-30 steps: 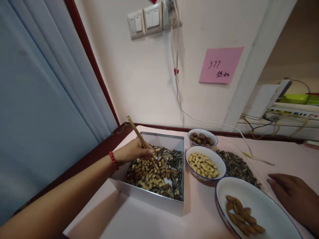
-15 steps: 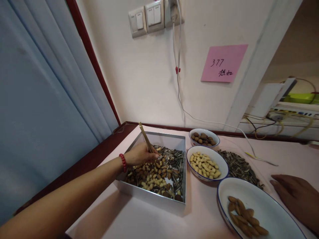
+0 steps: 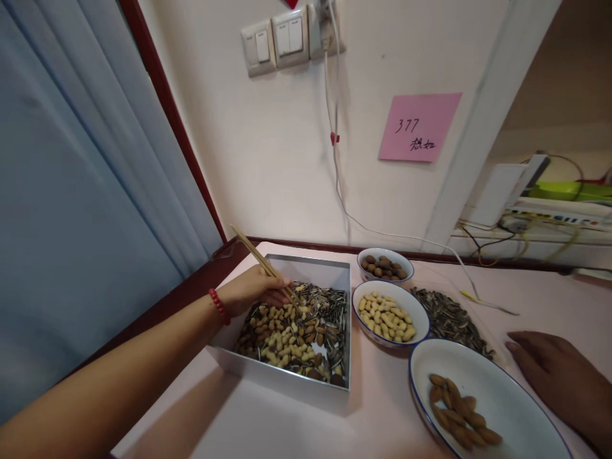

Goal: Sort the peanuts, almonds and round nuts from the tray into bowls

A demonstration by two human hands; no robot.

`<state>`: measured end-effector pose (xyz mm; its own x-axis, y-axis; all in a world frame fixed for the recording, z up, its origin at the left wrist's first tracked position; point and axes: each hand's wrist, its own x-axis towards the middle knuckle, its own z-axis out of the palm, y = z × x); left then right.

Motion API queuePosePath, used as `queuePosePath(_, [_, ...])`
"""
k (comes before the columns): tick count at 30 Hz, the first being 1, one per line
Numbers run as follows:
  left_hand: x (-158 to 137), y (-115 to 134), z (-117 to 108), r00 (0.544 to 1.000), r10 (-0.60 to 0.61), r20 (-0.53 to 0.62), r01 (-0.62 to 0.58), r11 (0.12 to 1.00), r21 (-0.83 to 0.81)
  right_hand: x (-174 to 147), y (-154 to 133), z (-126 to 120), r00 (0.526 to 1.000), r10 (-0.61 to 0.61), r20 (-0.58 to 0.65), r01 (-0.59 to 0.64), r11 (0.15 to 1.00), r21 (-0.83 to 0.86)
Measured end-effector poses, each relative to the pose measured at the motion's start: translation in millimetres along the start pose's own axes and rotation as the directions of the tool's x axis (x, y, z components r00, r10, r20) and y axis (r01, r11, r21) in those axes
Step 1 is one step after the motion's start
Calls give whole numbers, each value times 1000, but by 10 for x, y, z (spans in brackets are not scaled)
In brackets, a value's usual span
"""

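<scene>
My left hand [image 3: 255,288], with a red bead bracelet at its wrist, is closed round a pair of chopsticks [image 3: 253,250]. Their tips point down into a grey-white box [image 3: 287,381] holding mixed peanuts [image 3: 289,349], striped sunflower seeds [image 3: 327,306] and brown nuts. The frames do not show clearly whether the tips grip anything. My right hand [image 3: 561,376] rests on the table at the right, fingers stretched out and holding nothing. Nearest to it are a dark heap of sunflower seeds [image 3: 452,322] and a large white bowl [image 3: 521,408] with almond-shaped nuts [image 3: 456,414].
Right of the box stand a blue-rimmed bowl of peanuts [image 3: 386,319] and, behind it, a smaller bowl of round brown nuts [image 3: 382,268]. A white cable [image 3: 406,236] runs down the wall onto the table. A blue curtain [image 3: 95,191] hangs at the left.
My left hand has drawn back slightly to the left, and the chopsticks now lean further left. The view has shifted a little; my right hand stays on the table.
</scene>
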<state>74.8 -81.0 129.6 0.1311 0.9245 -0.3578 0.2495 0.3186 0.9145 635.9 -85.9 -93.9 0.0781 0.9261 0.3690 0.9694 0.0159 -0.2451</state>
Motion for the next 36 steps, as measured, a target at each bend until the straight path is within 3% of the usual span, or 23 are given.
queuePosePath(5, [-88,349,203,991,136,13,-134,988,-76,-2,-56,-32,1000,4,6,-4,1000,-12])
queuePosePath(10, [-34,649,633,954,270,132,-265,963,-55,-17,-100,-57,1000,16,2,-16,1000,-19])
queuePosePath(16, [226,626,1190,938,297,180,-322,938,131,-28,-103,-48,1000,27,-7,-27,999,-24])
queuePosePath(20, [304,556,1343,925,315,213,-358,910,210,-19,-70,-15,1000,11,0,-11,1000,-25])
queuePosePath(24, [198,589,1166,927,327,187,-354,924,141,-18,-21,26,1000,4,-7,-4,1000,-24])
queuePosePath(28, [17,589,722,943,317,98,-327,938,116,-19,10,44,1000,-6,-14,6,1000,-13])
queuePosePath(32, [-68,412,257,964,264,39,-266,945,189,-8,24,41,1000,-11,-22,11,1000,0])
queuePosePath(36, [-55,165,-5,984,170,47,-177,942,287,10,50,34,1000,-9,-20,9,1000,6])
